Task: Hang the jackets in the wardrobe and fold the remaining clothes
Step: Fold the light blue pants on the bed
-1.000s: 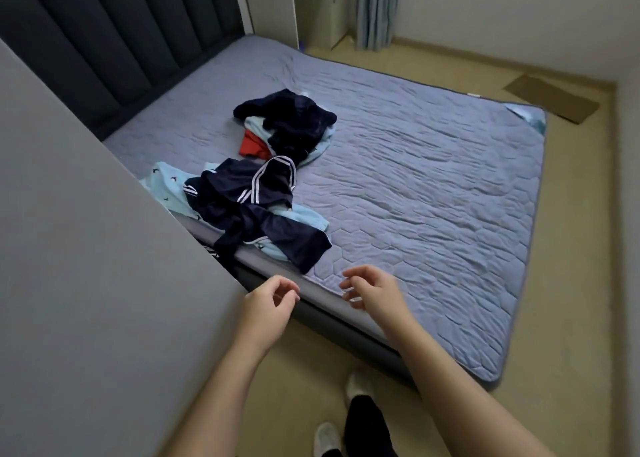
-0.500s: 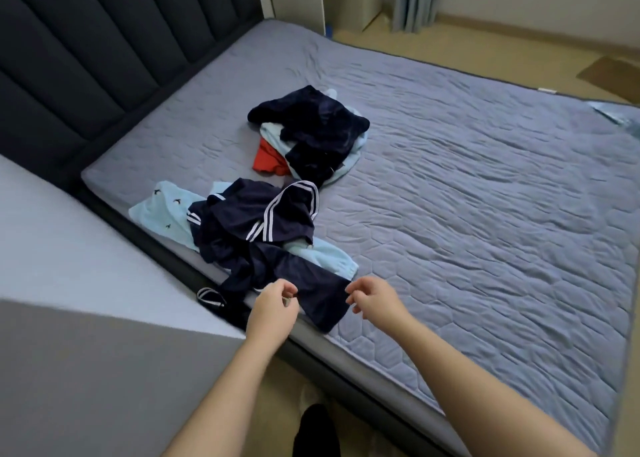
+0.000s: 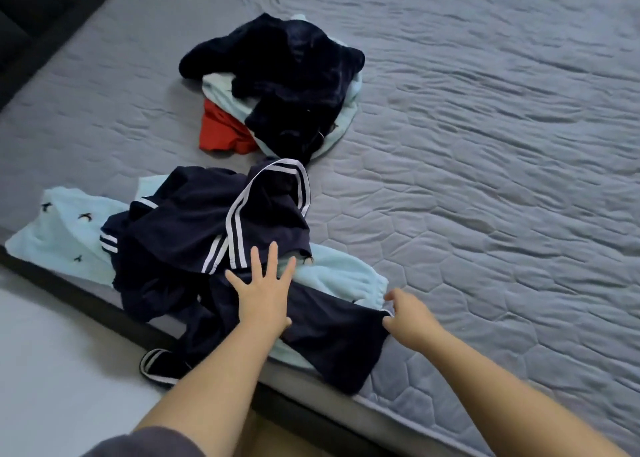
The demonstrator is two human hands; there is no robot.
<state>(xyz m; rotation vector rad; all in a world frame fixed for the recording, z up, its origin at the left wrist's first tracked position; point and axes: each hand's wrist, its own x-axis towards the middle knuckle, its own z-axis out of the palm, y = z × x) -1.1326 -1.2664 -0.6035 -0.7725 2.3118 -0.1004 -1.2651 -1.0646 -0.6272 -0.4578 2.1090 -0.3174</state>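
A crumpled navy jacket with white stripes (image 3: pixel 214 224) lies at the bed's near edge, on top of a pale blue garment with small dark bird prints (image 3: pixel 62 235). My left hand (image 3: pixel 265 294) is spread flat, fingers straight, on the navy cloth. My right hand (image 3: pixel 405 314) pinches the corner of a navy sleeve or leg (image 3: pixel 339 339) where it meets the pale blue cuff (image 3: pixel 363 283). Farther back sits a second heap: a dark navy garment (image 3: pixel 291 76) over pale blue cloth, with a red piece (image 3: pixel 221 131) sticking out.
The grey quilted mattress (image 3: pixel 485 179) stretches wide to the right and back. A dark padded headboard (image 3: pixel 20 13) stands at the top left. A pale grey surface (image 3: pixel 52 370) fills the lower left beside the bed frame. A striped cuff (image 3: pixel 159 366) hangs over the edge.
I have leaned in closer to the bed. My left hand went from loosely curled to spread flat on the navy jacket, and my right hand reached down and took the navy corner.
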